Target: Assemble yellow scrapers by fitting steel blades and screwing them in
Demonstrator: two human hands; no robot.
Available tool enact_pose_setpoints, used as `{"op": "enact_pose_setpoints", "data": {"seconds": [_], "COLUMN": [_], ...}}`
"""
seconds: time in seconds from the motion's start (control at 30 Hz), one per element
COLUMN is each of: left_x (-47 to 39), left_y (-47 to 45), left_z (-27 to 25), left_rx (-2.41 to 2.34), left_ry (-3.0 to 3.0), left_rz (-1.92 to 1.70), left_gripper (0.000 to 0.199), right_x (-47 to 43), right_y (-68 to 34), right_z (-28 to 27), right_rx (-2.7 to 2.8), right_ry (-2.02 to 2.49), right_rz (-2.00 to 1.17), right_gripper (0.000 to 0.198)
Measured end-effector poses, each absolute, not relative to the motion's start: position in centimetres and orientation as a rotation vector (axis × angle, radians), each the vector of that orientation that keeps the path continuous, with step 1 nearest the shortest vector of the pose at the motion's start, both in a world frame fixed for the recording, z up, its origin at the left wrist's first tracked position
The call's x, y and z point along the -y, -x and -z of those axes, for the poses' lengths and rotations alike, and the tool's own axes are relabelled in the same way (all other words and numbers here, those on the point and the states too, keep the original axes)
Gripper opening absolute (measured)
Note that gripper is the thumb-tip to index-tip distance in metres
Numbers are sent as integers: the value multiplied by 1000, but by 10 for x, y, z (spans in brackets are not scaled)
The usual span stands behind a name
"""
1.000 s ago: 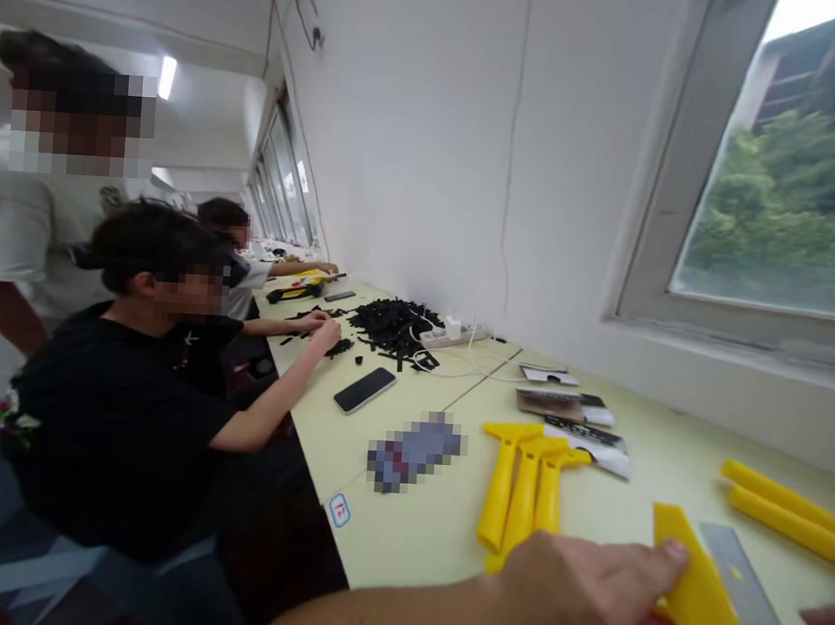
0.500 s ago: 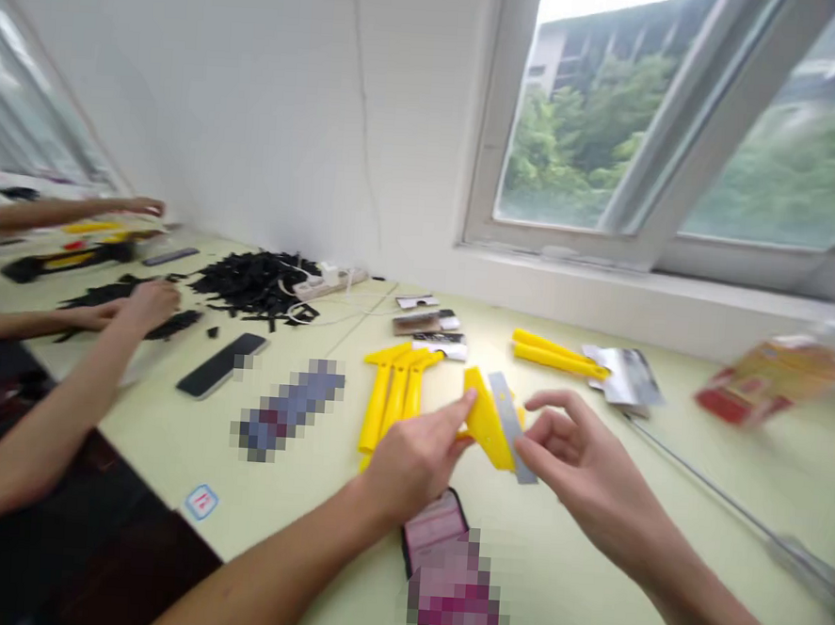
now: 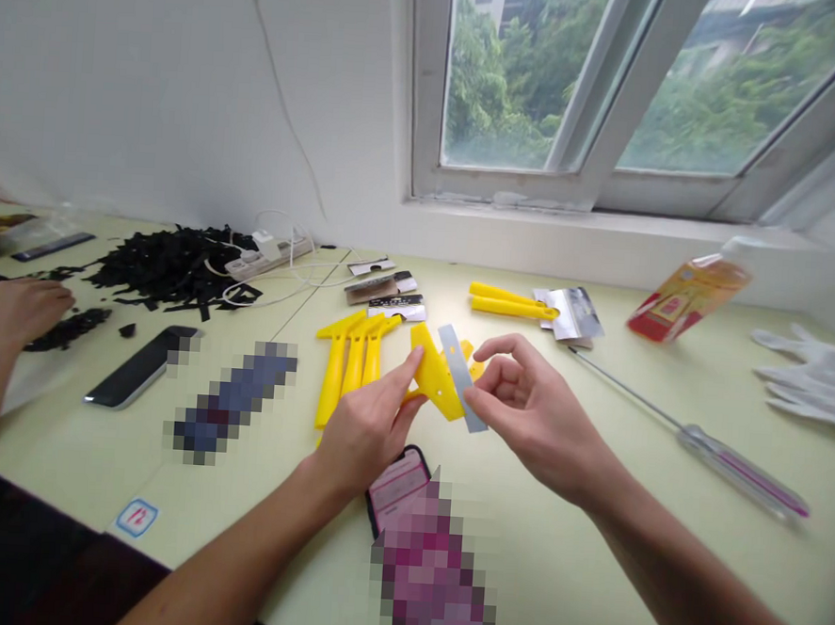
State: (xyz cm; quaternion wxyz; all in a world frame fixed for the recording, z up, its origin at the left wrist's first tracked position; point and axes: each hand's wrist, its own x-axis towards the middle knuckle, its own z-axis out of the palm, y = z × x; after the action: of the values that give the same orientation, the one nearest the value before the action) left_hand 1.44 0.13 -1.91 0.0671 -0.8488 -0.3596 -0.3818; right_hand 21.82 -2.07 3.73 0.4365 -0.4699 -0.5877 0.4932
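Over the counter, between the 2 hands, a yellow scraper head and a thin metal blade hang close together. The left hand pinches the head between thumb and forefinger; the right hand grips the blade near its lower end, thumb against it, other fingers curled. A small yellow piece shows behind the blade by those fingers; whether they hold it, I cannot tell, nor whether head and blade touch.

The likeliest trouble, I judge, is a slip: the blade is held near just 1 end, so it could twist or drop, perhaps towards the phone lying just below the left hand. If its edge is sharp, bare fingertips could be nicked. Tilting could also put the blade out of line with the head. 3 yellow handles lie just beyond the left hand.
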Motion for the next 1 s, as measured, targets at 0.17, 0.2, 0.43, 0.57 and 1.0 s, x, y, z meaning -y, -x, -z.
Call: {"op": "enact_pose_setpoints", "data": {"seconds": [0.17,0.2,0.43,0.57,1.0], "left_x": [-1,-1,1,2,2], "left_y": [-13,-13,-13,-14,-16], "left_z": [19,19,18,17,18], "left_rx": [1097,1103,1061,1030,973], "left_ry": [2553,2554,2601,2623,2641], "left_rz": [1109,1098,1093,1081,1100], "left_gripper": [59,59,58,60,59], "right_x": [21,21,19,17,12], "right_y": [-216,-216,-221,-222,-226], "right_z": [-33,-33,-41,-42,-35], "right_rx": [1442,1439,1522,1513,1548], "right_ry": [1181,1181,1182,1182,1275], "right_rz": [-1231,-1225,-1239,-1264,-1258], "right_gripper": [28,28,26,26,24]}}
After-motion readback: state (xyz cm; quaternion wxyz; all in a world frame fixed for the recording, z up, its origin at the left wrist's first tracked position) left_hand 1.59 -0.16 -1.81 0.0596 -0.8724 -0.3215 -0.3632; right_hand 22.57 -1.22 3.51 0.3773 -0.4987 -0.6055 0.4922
